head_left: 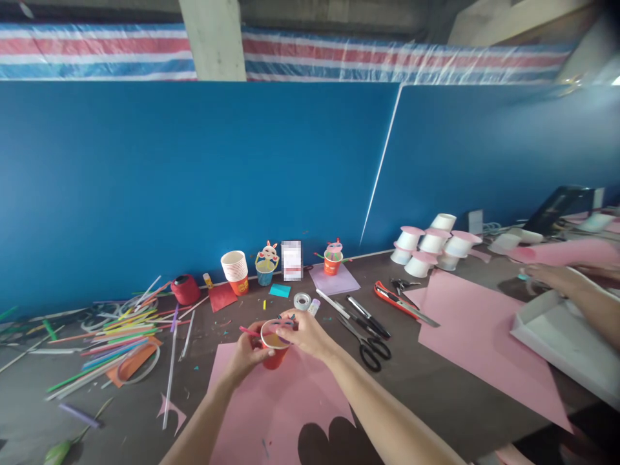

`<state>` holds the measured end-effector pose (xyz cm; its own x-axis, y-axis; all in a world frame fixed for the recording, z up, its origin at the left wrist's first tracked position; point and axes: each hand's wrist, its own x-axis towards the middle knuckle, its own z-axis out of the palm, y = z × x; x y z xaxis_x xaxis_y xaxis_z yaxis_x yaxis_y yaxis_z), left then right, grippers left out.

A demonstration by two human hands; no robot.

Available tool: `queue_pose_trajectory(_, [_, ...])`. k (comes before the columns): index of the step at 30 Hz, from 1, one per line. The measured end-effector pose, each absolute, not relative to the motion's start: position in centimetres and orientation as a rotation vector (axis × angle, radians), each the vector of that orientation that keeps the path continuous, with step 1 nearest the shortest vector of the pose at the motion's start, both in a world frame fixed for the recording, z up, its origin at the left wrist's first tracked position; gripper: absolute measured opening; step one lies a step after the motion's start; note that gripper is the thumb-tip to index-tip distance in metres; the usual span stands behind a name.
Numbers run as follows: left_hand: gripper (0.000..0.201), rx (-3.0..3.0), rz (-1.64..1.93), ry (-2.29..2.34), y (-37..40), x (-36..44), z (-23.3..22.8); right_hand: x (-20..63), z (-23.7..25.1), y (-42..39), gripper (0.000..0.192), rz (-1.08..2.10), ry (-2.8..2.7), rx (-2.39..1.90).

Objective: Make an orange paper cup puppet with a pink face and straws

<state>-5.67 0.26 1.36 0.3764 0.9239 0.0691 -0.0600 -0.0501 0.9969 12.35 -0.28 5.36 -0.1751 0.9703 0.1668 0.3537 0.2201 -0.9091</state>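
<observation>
We held a red cup [274, 349] over the pink sheet [271, 407] near the front of the table [436, 387], both hands closed on it. Our left hand [247, 354] gripped the cup's side from the left, fingers wrapped round it, and a thin pink straw [250, 332] stuck out leftward past the rim just above that hand. Our right hand [305, 332] lay over the far side of the rim, fingers curled narrow on the edge; whether they pinched something small there we could not tell. The sheet under the cup had a scalloped piece cut out of its near edge. Just behind the cup lay a tape roll [301, 300], and to the right of it black scissors [371, 349], a couple of pens [368, 316] and an orange cutter [392, 300]. To the left sprawled a heap of coloured straws [116, 342], with a stack of cups [235, 270] against the blue wall [194, 181] behind. Two decorated cups [267, 266] stood near that stack, one topped with a paper rabbit. Farther right a larger pink sheet [479, 342] covered the table, and beyond it stood a cluster of upturned white cups [431, 248]. At the right edge another person's arm [581, 290] reached in above a white tray [566, 339].
</observation>
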Motion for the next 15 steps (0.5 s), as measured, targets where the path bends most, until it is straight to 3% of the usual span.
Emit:
queue_pose_trajectory(4, [0.051,1.402,1.051,0.925,0.5,-6.2,0.6,12.3,6.2,-0.9,0.03,0.93,-1.737,-1.211])
queue_pose_trajectory(9, [0.042,1.374,1.11,0.993,0.6,-6.4,0.3,11.9,6.2,-1.4,0.059,0.884,-1.785,-1.211])
queue_pose_trajectory(15, [0.042,1.31,1.076,0.886,0.1,-7.2,1.0,11.3,5.7,-1.6,0.078,0.802,-1.84,-1.235])
